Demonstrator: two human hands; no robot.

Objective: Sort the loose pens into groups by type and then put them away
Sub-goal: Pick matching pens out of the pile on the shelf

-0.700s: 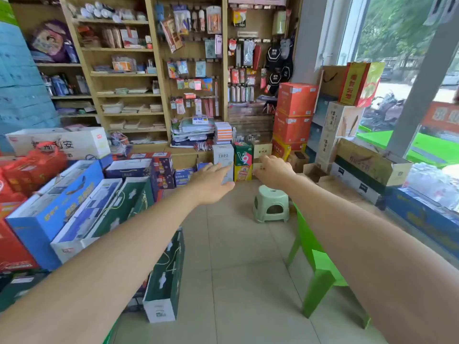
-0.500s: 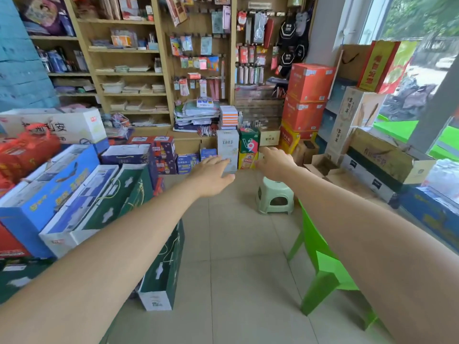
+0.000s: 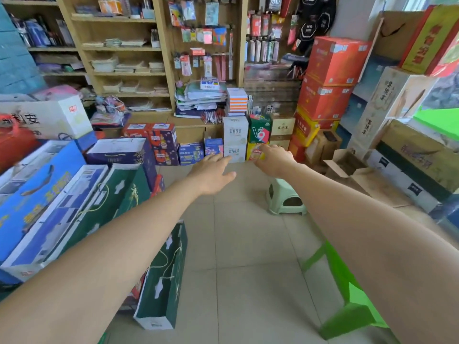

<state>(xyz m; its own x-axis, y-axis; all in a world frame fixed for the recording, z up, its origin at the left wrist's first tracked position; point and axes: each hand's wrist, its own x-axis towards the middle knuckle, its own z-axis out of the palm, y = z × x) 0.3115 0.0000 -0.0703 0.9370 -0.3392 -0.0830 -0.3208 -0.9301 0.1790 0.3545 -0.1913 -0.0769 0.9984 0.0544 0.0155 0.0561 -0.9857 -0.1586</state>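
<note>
Still outstretched, both arms edge nearer the shelf (image 3: 167,70): left hand (image 3: 213,176) open, fingers spread; right hand (image 3: 273,160) loosely curled, holding nothing. Loose pens cannot be picked out among stock beyond both hands.

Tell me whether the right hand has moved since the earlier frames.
Yes: the right hand has shifted left against the yellow box; its fingers now overlap it, where before they sat to its right.
</note>
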